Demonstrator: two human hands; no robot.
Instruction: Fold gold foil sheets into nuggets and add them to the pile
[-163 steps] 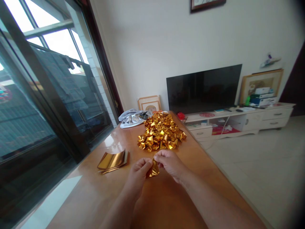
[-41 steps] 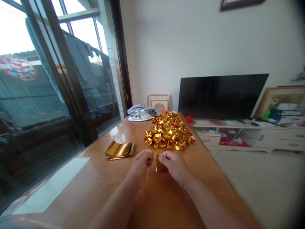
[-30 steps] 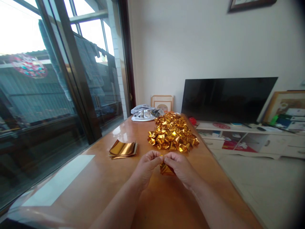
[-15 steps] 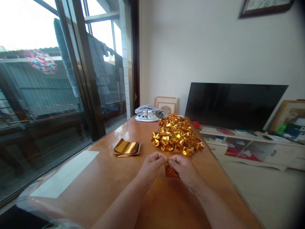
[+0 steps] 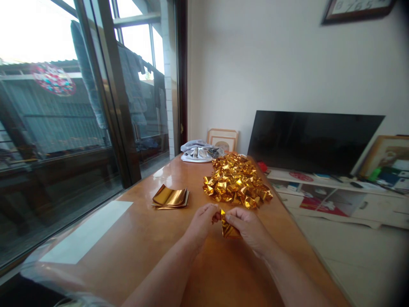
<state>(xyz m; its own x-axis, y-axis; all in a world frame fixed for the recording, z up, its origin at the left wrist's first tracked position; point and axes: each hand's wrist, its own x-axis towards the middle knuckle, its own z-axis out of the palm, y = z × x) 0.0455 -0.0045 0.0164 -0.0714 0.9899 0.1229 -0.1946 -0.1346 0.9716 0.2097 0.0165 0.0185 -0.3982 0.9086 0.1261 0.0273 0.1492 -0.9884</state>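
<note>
A piece of gold foil paper (image 5: 229, 231), partly folded, is pinched at its upper part by my right hand (image 5: 247, 224). My thumb lies across its near side, and the lower part of the foil hangs below my fingers. Close by on the left, my left hand (image 5: 203, 221) is closed with curled fingers; what they hold, if anything, is hidden. Just beyond both hands lies a large heap of folded gold foil pieces (image 5: 238, 181). To the left of the heap, a stack of flat gold foil sheets (image 5: 171, 197) rests on the wooden table (image 5: 159, 247), its top sheet curling up.
A white sheet (image 5: 91, 234) lies along the table's left side, near clear plastic (image 5: 41, 260). Folded grey cloth (image 5: 198, 151) sits at the far end. A television (image 5: 315, 140) stands on a white cabinet (image 5: 351, 200) to the right, and a glass door (image 5: 64, 128) is at left.
My left hand's fingertips have moved a little left, away from the foil's top, and curled. A pointed gold corner now shows between my hands. My right hand keeps its pinch.
</note>
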